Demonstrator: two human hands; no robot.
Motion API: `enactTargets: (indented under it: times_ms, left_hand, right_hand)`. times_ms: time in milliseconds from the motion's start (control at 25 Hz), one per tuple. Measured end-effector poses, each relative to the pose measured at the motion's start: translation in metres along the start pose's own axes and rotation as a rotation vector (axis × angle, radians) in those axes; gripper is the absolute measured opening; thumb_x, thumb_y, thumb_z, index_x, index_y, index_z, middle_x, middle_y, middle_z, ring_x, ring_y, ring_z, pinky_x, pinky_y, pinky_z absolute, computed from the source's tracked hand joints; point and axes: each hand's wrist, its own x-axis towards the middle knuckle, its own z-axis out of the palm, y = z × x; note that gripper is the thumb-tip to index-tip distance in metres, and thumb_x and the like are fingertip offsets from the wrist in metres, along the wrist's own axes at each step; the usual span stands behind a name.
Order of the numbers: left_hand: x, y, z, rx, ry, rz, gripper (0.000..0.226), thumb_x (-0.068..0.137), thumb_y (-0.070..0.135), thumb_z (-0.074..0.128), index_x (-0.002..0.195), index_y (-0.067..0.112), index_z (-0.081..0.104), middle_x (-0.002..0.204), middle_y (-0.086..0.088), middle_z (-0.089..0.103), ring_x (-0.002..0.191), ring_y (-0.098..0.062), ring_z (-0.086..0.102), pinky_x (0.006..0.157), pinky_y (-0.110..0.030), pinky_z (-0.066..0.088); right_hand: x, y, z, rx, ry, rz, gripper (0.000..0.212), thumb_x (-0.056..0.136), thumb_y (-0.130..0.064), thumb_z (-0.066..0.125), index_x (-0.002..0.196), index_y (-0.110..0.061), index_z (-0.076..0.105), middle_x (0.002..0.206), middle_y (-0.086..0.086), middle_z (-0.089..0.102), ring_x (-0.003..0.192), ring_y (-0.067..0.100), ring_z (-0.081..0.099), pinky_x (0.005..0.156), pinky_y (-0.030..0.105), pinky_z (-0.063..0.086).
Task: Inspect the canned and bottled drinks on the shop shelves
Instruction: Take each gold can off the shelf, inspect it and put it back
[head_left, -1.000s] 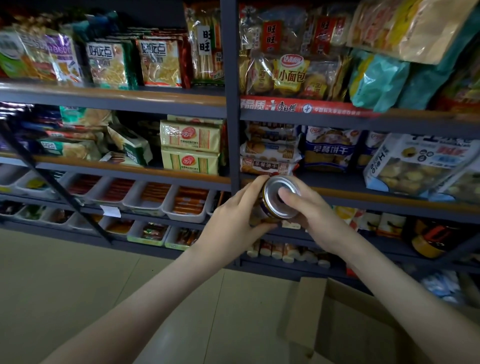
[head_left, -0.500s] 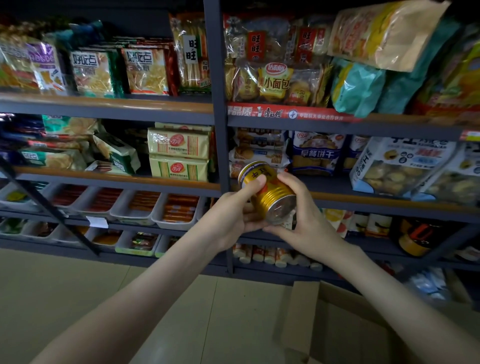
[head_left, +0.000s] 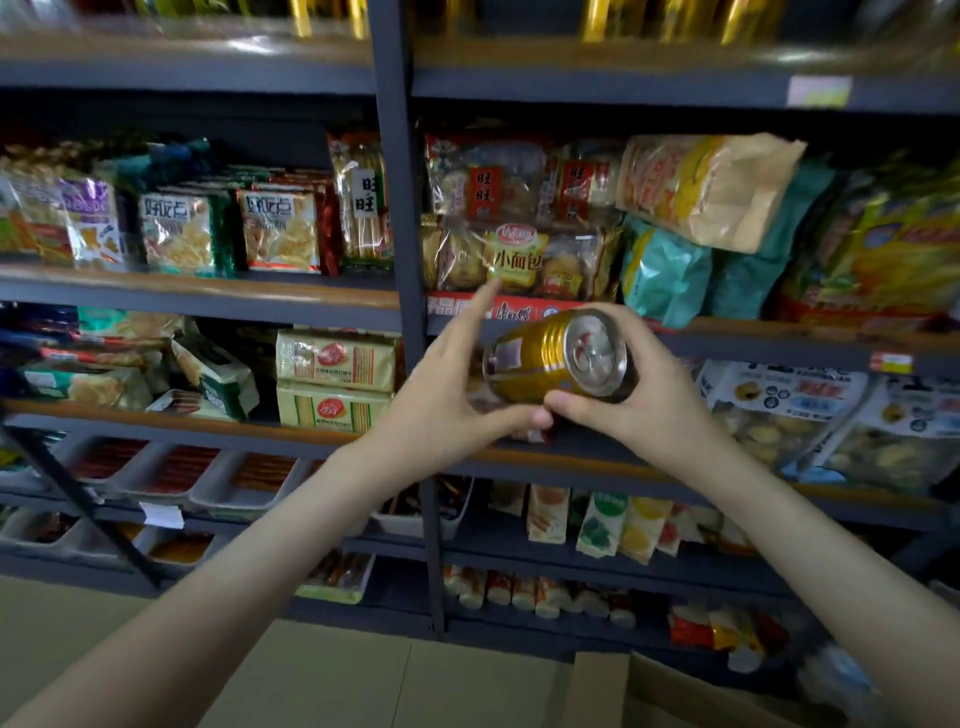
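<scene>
To read this ribbed gold metal drink can (head_left: 540, 364) well, I should roll it slowly, label toward my eyes, gripping only near its ends. It lies on its side between my hands, silver lid facing me. My right hand (head_left: 649, 415) curls round the lid end from beneath, a firm hold. My left hand (head_left: 441, 410) is spread wide, forefinger straight, with only the thumb touching the can's underside.

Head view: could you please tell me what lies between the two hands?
A gold can, tipped on its side, lies between the left hand and the right hand; the head view shows it.
</scene>
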Motion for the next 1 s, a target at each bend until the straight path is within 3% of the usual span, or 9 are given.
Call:
enactTargets:
  times_ms: [80,160,280,400,480,640,840,920,1000]
  left_hand:
    - [0.018,0.007,-0.011,0.255,0.079,0.247,0.093,0.078,0.041,0.075,0.150,0.032,0.015,0.150,0.007,0.033,0.130,0.009,0.022,0.102,0.003,0.016]
    - [0.040,0.013,-0.026,0.363,0.216,0.301,0.087,0.078,0.037,0.077,0.149,0.022,0.029,0.144,0.000,0.044,0.124,0.004,0.033,0.097,-0.001,0.023]
    - [0.076,0.020,-0.056,0.435,0.353,0.336,0.084,0.076,0.042,0.078,0.144,0.016,0.038,0.137,-0.003,0.052,0.120,-0.018,0.052,0.093,-0.019,0.037]
    - [0.118,0.027,-0.088,0.493,0.521,0.433,0.080,0.074,0.041,0.080,0.140,0.014,0.043,0.129,-0.003,0.058,0.112,-0.015,0.055,0.085,-0.013,0.037]
    - [0.147,0.032,-0.112,0.511,0.632,0.518,0.080,0.074,0.043,0.079,0.139,0.014,0.044,0.125,-0.001,0.059,0.110,-0.014,0.054,0.082,-0.013,0.037]
    - [0.198,0.031,-0.171,0.584,0.529,0.646,0.087,0.081,0.063,0.056,0.150,0.021,0.025,0.135,-0.001,0.051,0.121,-0.013,0.045,0.095,-0.023,0.038]
    - [0.262,0.002,-0.211,0.931,0.739,0.751,0.054,0.091,0.042,0.046,0.132,0.007,0.053,0.129,-0.011,0.059,0.127,-0.029,0.048,0.113,-0.054,0.027]
    - [0.281,-0.003,-0.216,0.983,0.734,0.773,0.047,0.091,0.038,0.046,0.125,0.008,0.060,0.129,-0.011,0.060,0.131,-0.031,0.044,0.114,-0.058,0.023]
    - [0.295,-0.009,-0.226,1.060,0.669,0.924,0.036,0.092,0.034,0.049,0.110,0.010,0.069,0.120,-0.008,0.067,0.127,-0.028,0.051,0.115,-0.058,0.020]
  right_hand:
    - [0.031,-0.010,-0.015,0.052,-0.057,-0.008,0.063,0.061,-0.054,0.076,0.115,-0.049,0.045,0.109,-0.035,0.055,0.107,-0.008,0.055,0.086,0.013,0.047]
    - [0.062,-0.024,-0.029,0.027,-0.144,-0.044,0.067,0.060,-0.054,0.073,0.119,-0.049,0.041,0.113,-0.030,0.051,0.108,-0.010,0.053,0.087,0.015,0.048]
    - [0.113,-0.052,-0.048,-0.201,-0.170,-0.146,0.070,0.068,-0.053,0.070,0.128,-0.045,0.036,0.116,-0.028,0.042,0.107,-0.013,0.048,0.078,0.005,0.045]
    - [0.166,-0.077,-0.057,-0.450,-0.137,-0.277,0.079,0.071,-0.048,0.074,0.135,-0.040,0.029,0.122,-0.020,0.034,0.105,-0.006,0.045,0.075,0.004,0.044]
    - [0.200,-0.092,-0.065,-0.434,-0.072,-0.296,0.076,0.067,-0.051,0.075,0.130,-0.040,0.033,0.118,-0.020,0.043,0.101,-0.005,0.052,0.073,0.008,0.047]
    - [0.271,-0.109,-0.091,-0.341,-0.053,-0.172,0.072,0.050,-0.060,0.075,0.114,-0.044,0.047,0.112,-0.016,0.062,0.100,0.000,0.062,0.084,0.020,0.050]
    - [0.332,-0.088,-0.112,-0.168,-0.046,-0.006,0.060,0.059,-0.040,0.080,0.114,-0.029,0.058,0.109,-0.005,0.066,0.104,0.012,0.063,0.092,0.028,0.050]
    - [0.349,-0.078,-0.118,-0.199,-0.037,0.040,0.055,0.063,-0.039,0.083,0.111,-0.026,0.061,0.109,-0.003,0.067,0.104,0.014,0.064,0.094,0.030,0.050]
    - [0.373,-0.067,-0.121,-0.303,-0.034,0.074,0.051,0.068,-0.043,0.082,0.110,-0.023,0.061,0.108,-0.001,0.067,0.102,0.015,0.064,0.094,0.032,0.050]
